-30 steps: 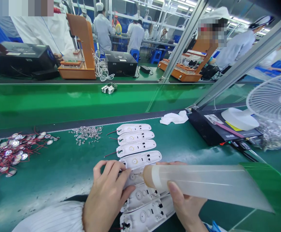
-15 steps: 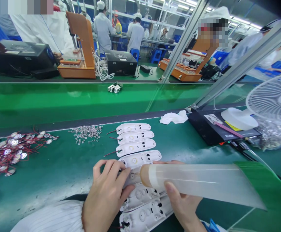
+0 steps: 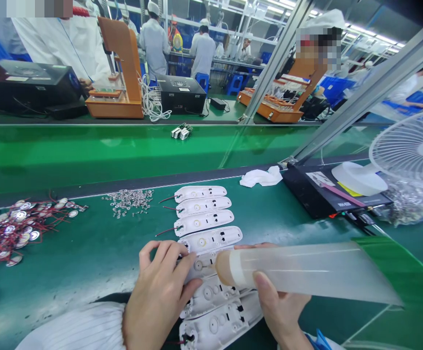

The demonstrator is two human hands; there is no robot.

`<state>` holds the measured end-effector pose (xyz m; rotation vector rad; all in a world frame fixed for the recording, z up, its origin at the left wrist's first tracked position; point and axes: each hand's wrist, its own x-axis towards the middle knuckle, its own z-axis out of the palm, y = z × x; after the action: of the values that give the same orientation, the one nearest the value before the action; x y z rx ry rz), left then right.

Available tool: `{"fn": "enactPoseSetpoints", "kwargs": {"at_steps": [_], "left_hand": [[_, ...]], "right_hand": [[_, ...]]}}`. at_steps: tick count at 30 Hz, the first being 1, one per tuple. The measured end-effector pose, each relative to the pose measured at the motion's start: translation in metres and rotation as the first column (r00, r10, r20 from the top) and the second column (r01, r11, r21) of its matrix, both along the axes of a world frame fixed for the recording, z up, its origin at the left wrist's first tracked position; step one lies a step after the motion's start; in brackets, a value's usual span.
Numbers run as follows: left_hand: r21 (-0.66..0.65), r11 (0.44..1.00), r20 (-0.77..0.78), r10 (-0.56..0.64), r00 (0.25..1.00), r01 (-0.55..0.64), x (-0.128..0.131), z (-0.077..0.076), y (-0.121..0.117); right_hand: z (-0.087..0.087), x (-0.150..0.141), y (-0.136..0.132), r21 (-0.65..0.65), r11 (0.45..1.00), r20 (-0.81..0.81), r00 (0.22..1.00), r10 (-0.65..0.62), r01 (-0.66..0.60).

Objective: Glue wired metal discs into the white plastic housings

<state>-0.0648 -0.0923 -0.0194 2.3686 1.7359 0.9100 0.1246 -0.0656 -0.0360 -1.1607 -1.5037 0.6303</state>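
Note:
A column of white plastic shells (image 3: 210, 236) lies in front of me, several with thin red wires at their left ends. My left hand (image 3: 167, 279) grips the left end of one white plastic shell (image 3: 208, 258) mid-column, thumb and fingers on opposite edges. In my right hand (image 3: 275, 296) is a translucent glue bottle (image 3: 298, 267) with a tan, tapered end, tilted nearly flat. Its thin tip points at the round recess of that shell; whether they touch, I cannot tell. Faint yellowish rings show in the recesses of the farther shells.
Wired metal discs (image 3: 22, 226) are heaped at left, beside a pile of small clear parts (image 3: 129, 200). A crumpled white cloth (image 3: 261, 177), a black box (image 3: 328, 189) and a white fan (image 3: 415, 148) stand right. Beyond runs a green conveyor belt (image 3: 87, 150); people work behind it.
The glue bottle and my right hand have shifted slightly right, uncovering more of the shell's round recess. My left hand stays put. A small metallic bundle on the belt has moved right.

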Motion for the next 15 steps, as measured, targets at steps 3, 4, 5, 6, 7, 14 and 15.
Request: {"fn": "enactPoseSetpoints", "kwargs": {"at_steps": [3, 4, 5, 6, 7, 14, 15], "left_hand": [[0.007, 1.0, 0.009, 0.008, 1.0, -0.008, 0.0004, -0.0004, -0.0001], [0.001, 1.0, 0.006, 0.009, 1.0, -0.009, 0.0006, -0.0005, -0.0002], [-0.003, 1.0, 0.003, 0.008, 1.0, -0.008, 0.0007, -0.0006, -0.0003], [-0.007, 1.0, 0.002, 0.008, 1.0, -0.008, 0.0008, -0.0007, -0.0004], [-0.008, 1.0, 0.001, 0.008, 1.0, -0.008, 0.0008, -0.0006, -0.0004], [0.0, 1.0, -0.011, 0.001, 1.0, -0.001, 0.0002, 0.0, 0.0], [-0.001, 1.0, -0.007, 0.004, 1.0, -0.004, 0.0004, -0.0001, -0.0001]], "right_hand": [[0.0021, -0.0007, 0.0004, 0.023, 0.999, 0.002, 1.0, -0.024, 0.024], [0.0031, -0.0011, 0.0007, 0.031, 0.999, -0.002, 1.0, -0.029, 0.029], [0.004, -0.0016, 0.001, 0.037, 0.999, -0.01, 0.999, -0.031, 0.031], [0.0046, -0.002, 0.0012, 0.041, 0.999, -0.02, 0.999, -0.029, 0.03], [0.0049, -0.0022, 0.0013, 0.043, 0.999, -0.031, 0.999, -0.029, 0.03], [0.0017, -0.0026, 0.0008, 0.03, 0.997, -0.084, 0.994, -0.07, 0.073], [0.0007, -0.0024, 0.0008, 0.018, 0.996, -0.096, 0.992, -0.08, 0.082]]}}
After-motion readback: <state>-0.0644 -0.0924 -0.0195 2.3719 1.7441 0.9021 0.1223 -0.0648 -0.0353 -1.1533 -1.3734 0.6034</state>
